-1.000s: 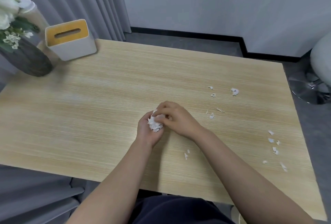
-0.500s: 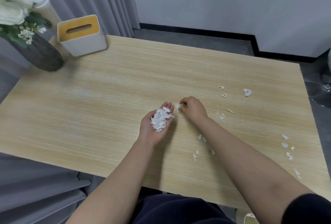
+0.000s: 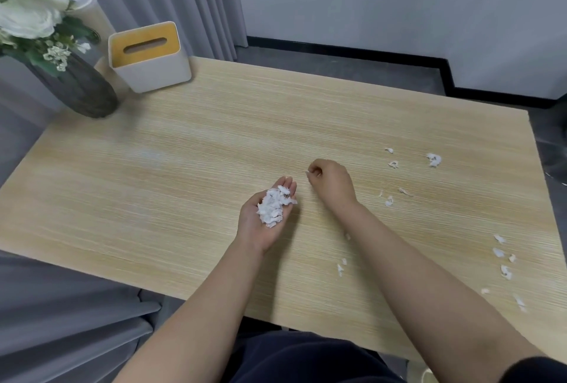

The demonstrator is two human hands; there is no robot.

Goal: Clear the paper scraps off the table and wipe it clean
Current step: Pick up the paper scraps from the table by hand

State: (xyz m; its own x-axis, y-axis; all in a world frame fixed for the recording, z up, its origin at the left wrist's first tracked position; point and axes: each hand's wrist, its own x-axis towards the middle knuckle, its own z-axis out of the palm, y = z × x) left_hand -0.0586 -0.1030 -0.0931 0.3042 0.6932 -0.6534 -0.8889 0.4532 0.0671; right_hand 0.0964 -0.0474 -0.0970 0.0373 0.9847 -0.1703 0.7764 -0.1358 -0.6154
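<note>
**Ana:** Right hand (image 3: 329, 181) first: its fingers are curled, and the fingertips (image 3: 310, 174) pinch what looks like 1 tiny white paper scrap (image 3: 306, 172), just above the pale wood-grain table (image 3: 184, 168).

**Ben:** And the left hand (image 3: 265, 220)?

**Ana:** Palm up, fingers straight and together, carrying a heap of torn white paper scraps (image 3: 274, 204). It sits just beside the right hand, on the side towards the white tissue box with the yellow slotted lid (image 3: 150, 56).

**Ben:** How would you do this step well?

**Ana:** My judgement: keep the left palm level and slightly cupped, bring it under the right hand, and drop the scrap onto the middle of the heap. Scraps this light probably scatter with any quick move, so go slowly.

**Ben:** What remains on the table?

**Ana:** All loose scraps lie on the side of the right hand away from the tissue box. I count 3 (image 3: 433, 159) beyond the hand, about 3 (image 3: 389, 200) just beside the wrist, about 3 (image 3: 340, 269) by the forearm, and roughly 7 (image 3: 498, 252) well apart near the table's edge. Some are too small to count surely.

**Ben:** Other things?

**Ana:** 1 tissue box and, beside it, 1 dark grey ribbed vase of white flowers (image 3: 76, 88). No cloth shows, so I judge wiping is not yet begun.
</note>
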